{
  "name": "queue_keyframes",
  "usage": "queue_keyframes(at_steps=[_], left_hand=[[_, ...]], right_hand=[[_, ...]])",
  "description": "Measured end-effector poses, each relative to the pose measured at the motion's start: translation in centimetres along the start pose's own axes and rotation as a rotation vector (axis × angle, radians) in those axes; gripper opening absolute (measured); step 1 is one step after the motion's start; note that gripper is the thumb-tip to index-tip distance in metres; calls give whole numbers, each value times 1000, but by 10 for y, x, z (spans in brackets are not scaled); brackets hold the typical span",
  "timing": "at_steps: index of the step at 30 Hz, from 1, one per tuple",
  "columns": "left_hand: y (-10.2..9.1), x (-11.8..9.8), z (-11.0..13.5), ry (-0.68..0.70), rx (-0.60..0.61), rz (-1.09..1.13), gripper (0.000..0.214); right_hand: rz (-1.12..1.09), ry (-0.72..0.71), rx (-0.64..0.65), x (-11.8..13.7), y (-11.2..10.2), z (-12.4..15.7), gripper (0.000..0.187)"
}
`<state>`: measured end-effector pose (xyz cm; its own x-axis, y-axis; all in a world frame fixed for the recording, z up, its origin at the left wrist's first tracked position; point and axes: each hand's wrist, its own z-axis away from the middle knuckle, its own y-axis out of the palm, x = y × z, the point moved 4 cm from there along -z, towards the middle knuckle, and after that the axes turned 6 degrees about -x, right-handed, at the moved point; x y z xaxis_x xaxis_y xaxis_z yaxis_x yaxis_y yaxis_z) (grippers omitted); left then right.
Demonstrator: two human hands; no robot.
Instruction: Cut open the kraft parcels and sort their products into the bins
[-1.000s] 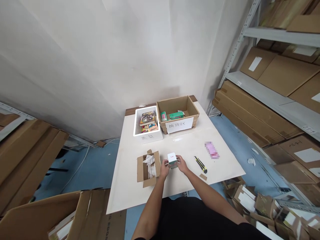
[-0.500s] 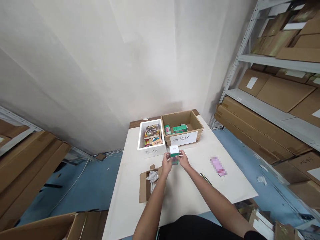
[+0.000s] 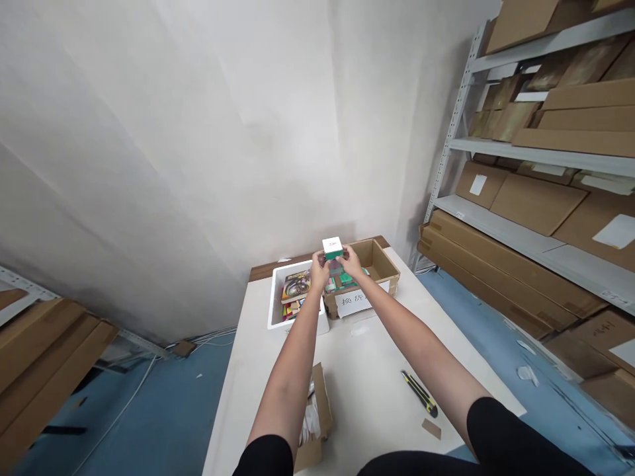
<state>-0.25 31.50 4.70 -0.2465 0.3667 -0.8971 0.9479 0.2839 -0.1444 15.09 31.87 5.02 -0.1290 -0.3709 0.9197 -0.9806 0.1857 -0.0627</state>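
Note:
My left hand (image 3: 319, 270) and my right hand (image 3: 352, 262) grip a small green box with a white top (image 3: 332, 246) from both sides. They hold it up over the cardboard box (image 3: 385, 260), which has a white handwritten label (image 3: 355, 301) on its front. Inside that carton lie green packages (image 3: 342, 280), partly covered by my hands. Left of it stands a white foam box (image 3: 274, 304) with a book (image 3: 296, 285) and colourful packets in it.
An opened small carton (image 3: 322, 400) with white wrapping sits near my left forearm. A yellow-black utility knife (image 3: 419, 393) and a brown card piece (image 3: 431, 428) lie on the white table (image 3: 377, 377). Shelves of cartons (image 3: 538, 192) stand on the right; more cartons (image 3: 49, 350) at left.
Both hands have moved forward and up with the green box, from in front of the containers to above the cardboard box. My view has tilted; the utility knife shows more fully.

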Motion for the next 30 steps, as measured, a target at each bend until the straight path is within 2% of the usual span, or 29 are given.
queue_keyframes(at_steps=[3,7,14,18,21,25,27,30], left_hand=[[24,11,-1,-23,12,17,44],[66,22,2,-29,53,24,43],[145,18,1,-47,146,47,45],[181,20,-1,-69,205,79,42],[204,31,-2,-113,244,48,50],[215,51,1,-166,279,-87,70],[211,58,4,-159,315,-115,70],[195,61,13,-151,324,-119,66]], right_hand=[[-25,-1,-26,-11,-16,-7,49],[-21,28,-74,-31,-52,-15,51],[-9,53,-143,-53,-123,-37,56],[-3,54,-168,-66,-154,-51,59],[73,70,-191,-81,-174,-57,60],[186,105,-261,-99,-199,-55,66],[192,93,-273,-103,-207,-49,67],[191,70,-274,-101,-212,-32,66]])
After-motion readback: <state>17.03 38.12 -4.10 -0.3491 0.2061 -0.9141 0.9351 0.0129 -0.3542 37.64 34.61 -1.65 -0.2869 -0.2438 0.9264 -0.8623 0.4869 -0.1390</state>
